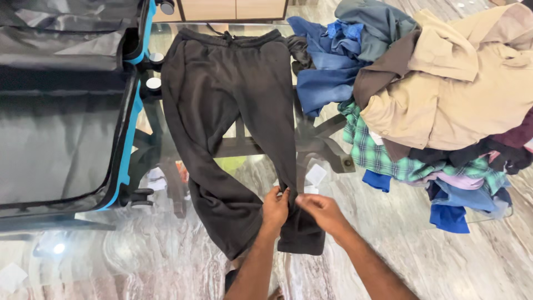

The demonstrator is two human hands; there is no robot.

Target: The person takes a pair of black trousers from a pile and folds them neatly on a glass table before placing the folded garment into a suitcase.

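Black sweatpants (pixel 233 94) lie spread flat on a glass table (pixel 166 155), waistband at the far side and legs toward me. My left hand (pixel 275 208) and my right hand (pixel 321 210) both pinch the fabric near the hem of the right trouser leg, close together at the table's near edge. The left trouser leg bends outward to the lower left.
An open suitcase (pixel 61 128) with blue trim and grey lining lies at the left. A heap of clothes (pixel 438 94), beige, blue, green plaid and dark pieces, fills the right side of the table. Marble floor (pixel 444 261) shows below.
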